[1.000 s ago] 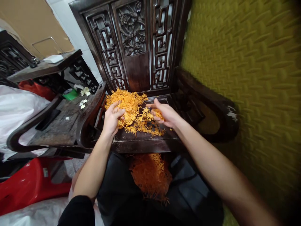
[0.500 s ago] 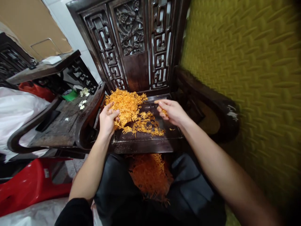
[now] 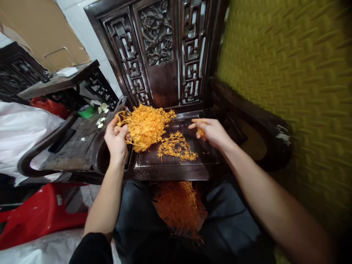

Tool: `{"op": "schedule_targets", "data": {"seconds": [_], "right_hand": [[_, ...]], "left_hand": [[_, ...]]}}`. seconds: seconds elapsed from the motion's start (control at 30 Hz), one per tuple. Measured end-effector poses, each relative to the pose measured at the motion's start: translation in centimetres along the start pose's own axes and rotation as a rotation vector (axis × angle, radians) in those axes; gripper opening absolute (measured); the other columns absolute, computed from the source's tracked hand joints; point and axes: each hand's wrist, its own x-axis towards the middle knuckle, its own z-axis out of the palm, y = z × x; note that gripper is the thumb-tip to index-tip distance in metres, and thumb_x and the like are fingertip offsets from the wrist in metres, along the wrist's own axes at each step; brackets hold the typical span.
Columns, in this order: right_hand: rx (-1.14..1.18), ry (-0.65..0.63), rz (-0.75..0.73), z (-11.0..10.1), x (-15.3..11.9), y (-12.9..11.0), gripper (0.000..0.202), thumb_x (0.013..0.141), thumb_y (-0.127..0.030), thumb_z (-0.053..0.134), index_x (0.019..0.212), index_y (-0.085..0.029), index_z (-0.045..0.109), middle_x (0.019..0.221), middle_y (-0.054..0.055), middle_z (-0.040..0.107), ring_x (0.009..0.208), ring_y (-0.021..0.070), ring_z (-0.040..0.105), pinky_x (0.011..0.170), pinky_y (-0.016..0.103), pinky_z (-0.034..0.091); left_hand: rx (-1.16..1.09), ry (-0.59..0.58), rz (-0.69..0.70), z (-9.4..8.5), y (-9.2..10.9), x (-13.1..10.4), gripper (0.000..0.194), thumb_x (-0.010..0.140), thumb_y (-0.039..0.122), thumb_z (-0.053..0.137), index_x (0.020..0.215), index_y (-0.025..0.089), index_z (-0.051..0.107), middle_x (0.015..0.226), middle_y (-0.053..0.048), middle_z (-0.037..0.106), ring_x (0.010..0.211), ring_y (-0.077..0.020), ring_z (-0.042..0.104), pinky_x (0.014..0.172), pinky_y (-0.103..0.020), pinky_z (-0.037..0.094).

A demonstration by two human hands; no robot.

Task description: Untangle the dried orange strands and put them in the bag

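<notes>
A heap of orange sprigs, like plastic flower parts with thin stems, lies on the dark wooden chair seat. My left hand is at the heap's left side, its thumb and fingers closed around some stems. To the right of the heap, and apart from it, a smaller loose cluster of sprigs lies flat. My right hand hovers over the right part of the seat, index finger stretched out. Its other fingers are curled around a small orange piece, whose shape is mostly hidden.
Behind the seat rises a carved chair back, with an armrest on the right. More orange sprigs sit below, between the knees. At left are a second chair with pale flower pieces, a red plastic stool and white sacks.
My left hand has moved left with the stems, and a gap now shows between the heap and the smaller cluster. My right hand has shifted slightly right; the view has shifted a little.
</notes>
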Motion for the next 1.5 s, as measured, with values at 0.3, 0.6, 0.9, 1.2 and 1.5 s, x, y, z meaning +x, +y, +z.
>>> {"op": "schedule_targets", "data": {"seconds": [0.3,0.6,0.9,1.2,1.5], "right_hand": [[-0.169,-0.538,-0.031,7.9,-3.8,-1.0,0.054,0.084,-0.064,0.065,0.101,-0.014,0.077,0.047,-0.005,0.049,0.041,0.0089,0.040,0.046,0.024,0.029],[-0.494,-0.342,-0.193,5.7,-2.3,0.8,0.040,0.092,-0.041,0.057,0.065,-0.013,0.068,0.054,0.000,0.054,0.049,0.0092,0.041,0.051,0.026,0.027],[0.122,-0.508,0.002,9.0,-5.0,-1.6,0.051,0.086,-0.055,0.067,0.118,-0.015,0.068,0.054,-0.007,0.047,0.042,0.0084,0.038,0.040,0.023,0.023],[-0.311,-0.190,-0.355,8.8,-5.0,-1.5,0.036,0.092,-0.047,0.061,0.071,-0.017,0.060,0.060,-0.001,0.054,0.057,0.0116,0.045,0.058,0.027,0.032],[-0.401,-0.009,-0.292,5.3,-4.2,-2.1,0.025,0.090,-0.037,0.059,0.075,-0.018,0.061,0.061,0.003,0.063,0.056,0.0141,0.054,0.057,0.027,0.038]], "left_hand": [[-0.025,-0.242,-0.078,3.8,-1.0,-3.2,0.062,0.077,0.045,0.083,0.129,0.022,0.061,0.080,0.002,0.060,0.052,-0.0066,0.053,0.050,-0.021,0.046],[0.062,0.158,0.166,0.3,-0.6,1.1,0.049,0.079,0.037,0.081,0.120,0.018,0.062,0.075,0.005,0.055,0.055,-0.0045,0.047,0.050,-0.020,0.043],[-0.014,-0.193,0.007,4.0,-0.7,-3.4,0.061,0.075,0.046,0.084,0.127,0.021,0.062,0.076,0.003,0.057,0.053,-0.0064,0.053,0.051,-0.021,0.048],[0.063,-0.086,0.117,3.7,-1.4,-2.1,0.061,0.076,0.049,0.083,0.125,0.019,0.063,0.080,0.000,0.062,0.059,-0.0094,0.057,0.056,-0.025,0.052],[-0.024,0.221,0.065,0.5,-1.6,1.9,0.043,0.082,0.038,0.077,0.116,0.020,0.056,0.080,0.007,0.057,0.055,-0.0013,0.046,0.054,-0.020,0.042]]}}
